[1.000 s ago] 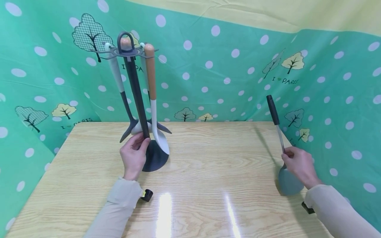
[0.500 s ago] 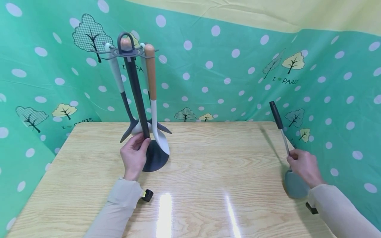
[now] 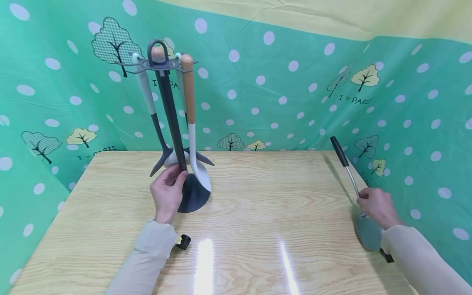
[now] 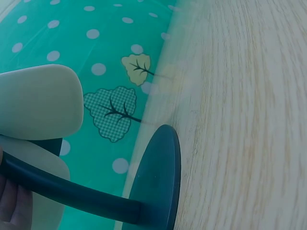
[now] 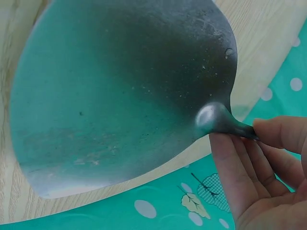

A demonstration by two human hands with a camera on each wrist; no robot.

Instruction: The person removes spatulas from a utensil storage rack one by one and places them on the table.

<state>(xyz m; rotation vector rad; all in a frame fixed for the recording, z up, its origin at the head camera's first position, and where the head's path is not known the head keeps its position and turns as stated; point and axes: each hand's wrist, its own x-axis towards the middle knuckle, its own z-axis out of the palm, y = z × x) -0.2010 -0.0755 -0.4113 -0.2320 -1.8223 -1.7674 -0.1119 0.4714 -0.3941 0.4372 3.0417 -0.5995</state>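
Observation:
In the head view a black utensil stand [image 3: 170, 114] rises on the left of the table, its round base [image 3: 193, 196] flat on the wood. My left hand [image 3: 167, 194] pinches its post low down, just above the base. Several utensils hang from its top ring, among them a white one with a wooden handle [image 3: 189, 94]. At the right, my right hand [image 3: 380, 207] pinches the metal shaft of a spatula [image 3: 368, 233]. Its black handle [image 3: 339, 151] points up and away. The right wrist view shows the wide metal blade [image 5: 124, 96], with thumb and fingers at its neck.
A wood-grain table [image 3: 273, 196] lies under both hands. Green dotted cloth [image 3: 236, 94] hangs behind it and along both sides. In the left wrist view two pale utensil heads [image 4: 41, 103] sit close to the stand's post.
My right hand has shifted slightly right and toward me with the spatula, whose handle end has dropped lower. The left hand keeps its grip on the post.

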